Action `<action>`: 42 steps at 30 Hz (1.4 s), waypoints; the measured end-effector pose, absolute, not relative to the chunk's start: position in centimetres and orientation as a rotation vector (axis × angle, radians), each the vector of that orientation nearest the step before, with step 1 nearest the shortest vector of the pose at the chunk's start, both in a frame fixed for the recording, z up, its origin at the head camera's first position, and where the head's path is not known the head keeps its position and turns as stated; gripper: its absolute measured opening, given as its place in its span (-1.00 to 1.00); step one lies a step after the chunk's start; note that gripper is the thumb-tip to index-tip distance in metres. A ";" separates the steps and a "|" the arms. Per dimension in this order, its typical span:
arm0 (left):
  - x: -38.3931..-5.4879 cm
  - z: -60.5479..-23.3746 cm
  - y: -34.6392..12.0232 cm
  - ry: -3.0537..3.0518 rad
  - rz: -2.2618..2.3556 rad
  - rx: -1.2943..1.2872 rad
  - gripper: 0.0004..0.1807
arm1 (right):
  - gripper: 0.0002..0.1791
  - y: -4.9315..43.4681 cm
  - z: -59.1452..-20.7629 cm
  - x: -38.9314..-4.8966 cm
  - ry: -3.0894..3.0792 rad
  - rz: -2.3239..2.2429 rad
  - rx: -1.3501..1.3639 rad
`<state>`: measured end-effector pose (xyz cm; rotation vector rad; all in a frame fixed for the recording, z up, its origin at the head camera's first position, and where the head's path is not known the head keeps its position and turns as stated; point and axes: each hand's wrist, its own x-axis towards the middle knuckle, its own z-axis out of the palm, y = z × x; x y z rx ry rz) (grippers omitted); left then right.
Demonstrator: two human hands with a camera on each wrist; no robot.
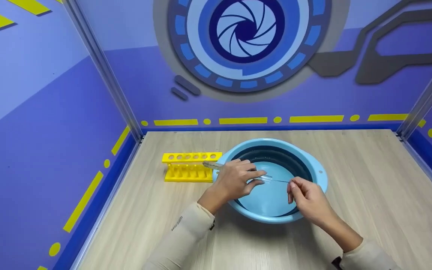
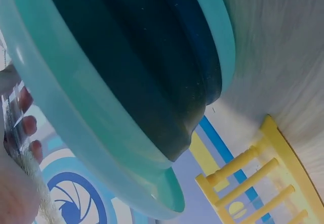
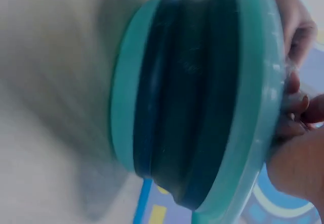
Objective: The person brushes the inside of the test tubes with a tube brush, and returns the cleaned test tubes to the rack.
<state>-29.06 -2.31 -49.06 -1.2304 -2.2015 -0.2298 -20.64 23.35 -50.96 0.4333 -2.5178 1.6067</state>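
Note:
Over the basin, my left hand [image 1: 234, 179] grips a clear test tube [image 1: 267, 177] lying nearly level. A thin wire handle [image 1: 280, 181] runs out of the tube's right end to my right hand [image 1: 308, 197], whose thumb and fingers pinch it. To the left of my left hand, the pale bristles of a test tube brush [image 1: 212, 165] show at the tube's other end. The left wrist view also has these bristles [image 2: 36, 181] beside the palm. Beneath both hands stands a round light-blue basin [image 1: 264, 217] with dark folding walls.
A yellow test tube rack [image 1: 191, 155] stands just left of the basin, close to its rim. The wooden table [image 1: 137, 221] is bounded by a purple back wall [image 1: 133, 86] and side panels.

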 end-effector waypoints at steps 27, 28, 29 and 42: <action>-29.5 -48.4 -3.3 -2.463 -0.387 -1.352 -0.59 | -0.93 24.6 -51.5 -22.9 -2.161 0.161 1.083; -29.5 -48.4 -3.4 -2.466 -0.381 -1.356 -0.59 | -0.97 24.7 -51.5 -22.9 -2.166 0.158 1.095; -29.5 -48.3 -3.4 -2.468 -0.380 -1.361 -0.59 | -0.96 24.7 -51.5 -22.9 -2.167 0.157 1.110; -29.0 -48.1 -3.5 -2.460 -0.354 -1.352 -0.59 | -0.63 25.5 -51.2 -23.0 -1.993 0.052 1.256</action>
